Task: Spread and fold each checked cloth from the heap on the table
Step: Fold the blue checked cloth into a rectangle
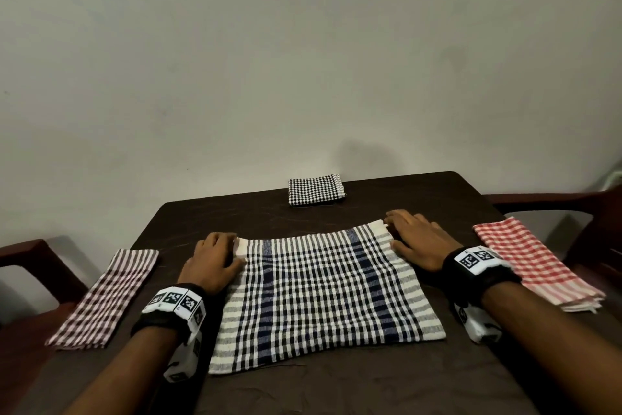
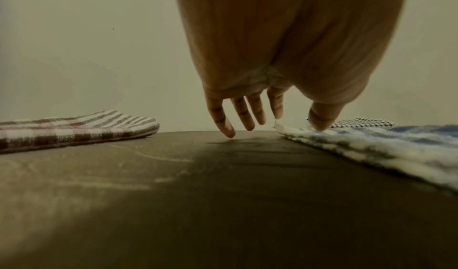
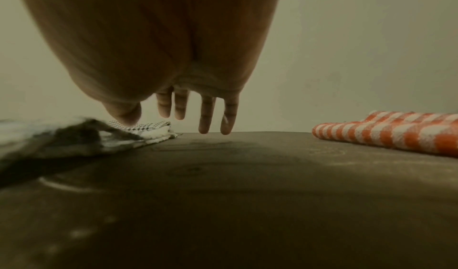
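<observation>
While the blue checked cloth (image 1: 319, 293) lies flat on the desk (image 1: 303, 391), left hand (image 1: 213, 263) and right hand (image 1: 417, 241) press its far corners, fingers (image 2: 244, 114) straight, gripping nothing.

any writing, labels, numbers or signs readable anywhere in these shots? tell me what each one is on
No words, brands or numbers can be read in any view.
On the left wrist band: black-and-white square code patterns only, no letters.
On the right wrist band: the same kind of code patterns, no letters.
On the blue checked cloth: woven checks only, with no tag or label in view.
</observation>
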